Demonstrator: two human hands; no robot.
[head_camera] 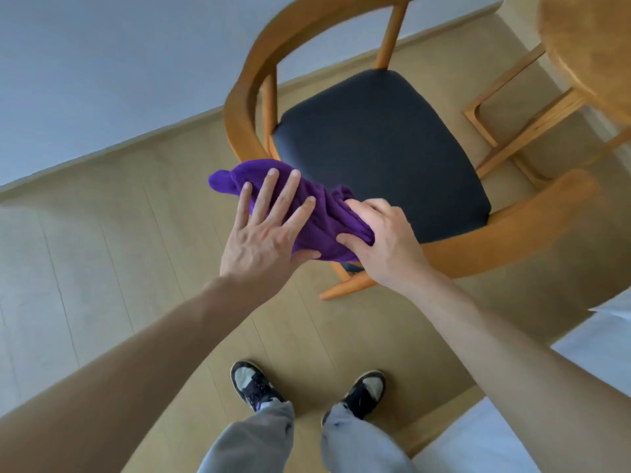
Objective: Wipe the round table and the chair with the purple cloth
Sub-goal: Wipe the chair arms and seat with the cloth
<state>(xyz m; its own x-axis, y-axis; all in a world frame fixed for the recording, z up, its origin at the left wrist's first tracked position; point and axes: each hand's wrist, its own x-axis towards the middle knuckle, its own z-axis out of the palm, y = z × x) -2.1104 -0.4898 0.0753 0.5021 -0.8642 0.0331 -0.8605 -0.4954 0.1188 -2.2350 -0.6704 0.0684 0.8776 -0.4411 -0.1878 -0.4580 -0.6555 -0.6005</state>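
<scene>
The purple cloth (321, 213) lies bunched over the near left part of the wooden chair (246, 97), at the edge of its dark seat cushion (379, 145). My left hand (269, 227) lies flat on the cloth with straight, spread fingers. My right hand (382, 237) grips the cloth's near right end, fingers curled into the fabric and thumb against it. The round wooden table (594, 46) shows only as a blurred edge at the top right. The chair's curved armrest runs under my right wrist.
The table's wooden legs (522, 107) stand just right of the chair. A pale wall (102, 63) rises behind the chair. A white surface (587, 363) fills the lower right. My feet in dark sneakers (307, 390) stand on light wood flooring.
</scene>
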